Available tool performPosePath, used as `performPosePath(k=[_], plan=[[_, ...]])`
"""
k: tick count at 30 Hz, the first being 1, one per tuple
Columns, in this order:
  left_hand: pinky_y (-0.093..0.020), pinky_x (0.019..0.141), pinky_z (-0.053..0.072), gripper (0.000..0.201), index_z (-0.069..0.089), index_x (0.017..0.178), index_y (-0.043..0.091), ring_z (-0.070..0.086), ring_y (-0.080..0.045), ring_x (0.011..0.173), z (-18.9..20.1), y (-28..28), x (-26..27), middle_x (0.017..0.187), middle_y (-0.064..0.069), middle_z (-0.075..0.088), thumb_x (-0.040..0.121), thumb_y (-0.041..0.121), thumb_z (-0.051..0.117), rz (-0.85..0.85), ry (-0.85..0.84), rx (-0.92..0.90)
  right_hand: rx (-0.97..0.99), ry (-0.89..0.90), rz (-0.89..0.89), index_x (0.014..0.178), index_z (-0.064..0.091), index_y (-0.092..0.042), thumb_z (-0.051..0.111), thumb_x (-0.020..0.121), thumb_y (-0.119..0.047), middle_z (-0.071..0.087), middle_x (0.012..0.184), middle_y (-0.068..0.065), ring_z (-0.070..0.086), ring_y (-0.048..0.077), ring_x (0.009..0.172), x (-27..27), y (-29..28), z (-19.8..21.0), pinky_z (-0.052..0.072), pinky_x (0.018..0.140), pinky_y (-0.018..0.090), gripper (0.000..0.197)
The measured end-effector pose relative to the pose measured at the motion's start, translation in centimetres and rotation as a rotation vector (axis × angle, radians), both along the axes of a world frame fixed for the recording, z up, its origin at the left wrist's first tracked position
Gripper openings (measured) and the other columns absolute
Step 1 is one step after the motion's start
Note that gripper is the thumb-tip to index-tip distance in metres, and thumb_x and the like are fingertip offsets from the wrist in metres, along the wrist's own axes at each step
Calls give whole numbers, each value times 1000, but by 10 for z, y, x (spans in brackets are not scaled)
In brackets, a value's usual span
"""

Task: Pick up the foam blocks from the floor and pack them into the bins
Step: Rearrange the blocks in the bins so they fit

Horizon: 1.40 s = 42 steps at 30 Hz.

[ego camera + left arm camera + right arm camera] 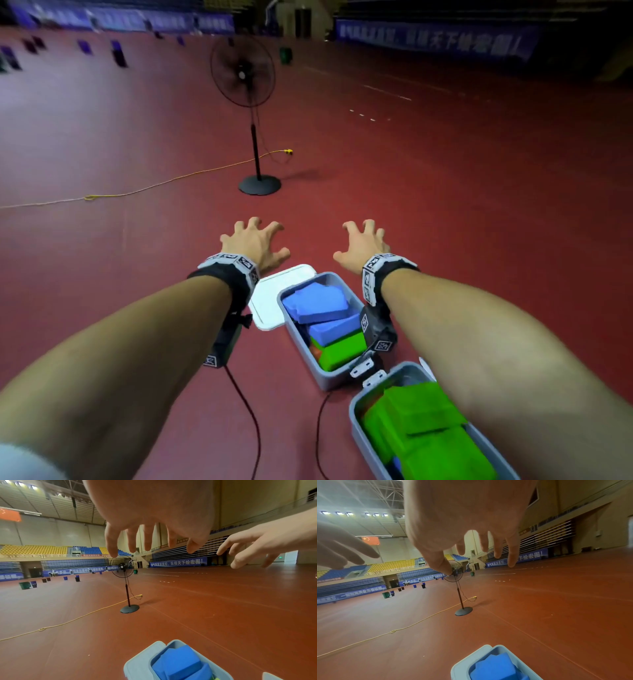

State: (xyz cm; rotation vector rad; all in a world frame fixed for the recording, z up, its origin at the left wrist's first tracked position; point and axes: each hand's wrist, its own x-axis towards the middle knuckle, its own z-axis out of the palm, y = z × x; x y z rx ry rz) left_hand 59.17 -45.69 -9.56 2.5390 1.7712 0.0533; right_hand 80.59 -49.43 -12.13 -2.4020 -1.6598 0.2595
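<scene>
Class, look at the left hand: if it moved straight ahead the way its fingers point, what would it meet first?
Probably the standing fan; the left hand has only bare red floor before it, though depth is unclear.

Beyond the far grey plastic bin, packed to its rim with blue foam blocks, open red floor stretches ahead. A flat white lid lies against that bin's left side. A black pedestal fan stands farther off, its yellow extension cord trailing left. The near grey bin brims with green foam blocks.
</scene>
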Motion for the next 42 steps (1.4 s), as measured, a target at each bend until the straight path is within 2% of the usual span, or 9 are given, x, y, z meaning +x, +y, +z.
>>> performPosePath(k=[6,10,15,21,26,29,34,39,42], plan=[[-57,102,38,62,28,148,42,31,-33,138,-16,106,13,155,-7,28,92,60,46,-11,6,-61,-60,-18,6,141,32,-32,62,82,-41,23,146,12,31,37,130,20,120,-2,42,100,51,67],[-58,102,37,62,28,148,42,31,-33,137,-27,166,16,154,-8,29,91,59,46,-21,0,-90,-93,-19,15,142,31,-33,61,82,-42,24,146,11,32,35,130,21,177,-12,42,99,51,67],[-59,102,38,63,26,149,41,30,-34,139,-48,248,21,156,-9,27,92,60,45,-91,16,-120,-119,-8,-6,141,32,-33,60,83,-40,28,144,10,34,34,128,16,233,-43,42,98,49,65],[-58,102,38,63,26,148,41,29,-34,139,-95,371,32,156,-9,26,91,60,44,-244,38,-134,-185,26,-175,145,28,-34,60,85,-40,26,148,9,34,33,130,14,306,-104,42,100,49,69],[-57,100,36,63,26,148,40,26,-36,138,-129,447,50,156,-9,24,91,58,44,-443,90,-216,-226,94,-382,147,26,-34,59,85,-40,23,150,9,30,33,133,-2,347,-138,40,101,47,71],[-58,101,35,64,26,149,40,24,-36,139,-142,465,67,156,-9,23,91,57,46,-562,127,-273,-213,125,-480,149,25,-32,60,84,-38,24,149,9,30,32,133,-8,349,-144,39,99,41,74],[-59,103,34,64,25,149,41,21,-36,141,-164,464,113,157,-9,19,91,58,46,-749,152,-328,-299,213,-678,153,17,-32,60,86,-44,14,157,14,22,38,141,6,318,-163,34,110,49,80],[-62,107,30,68,22,150,42,14,-37,145,-195,455,140,161,-9,12,89,60,47,-896,224,-354,-351,270,-785,153,15,-34,60,86,-40,13,157,11,22,38,140,8,276,-191,37,106,48,80],[-62,109,28,69,19,151,41,12,-37,146,-212,464,143,161,-9,10,90,61,44,-936,291,-335,-362,297,-828,154,13,-35,61,86,-42,11,157,12,22,38,140,15,271,-208,36,107,48,83]])
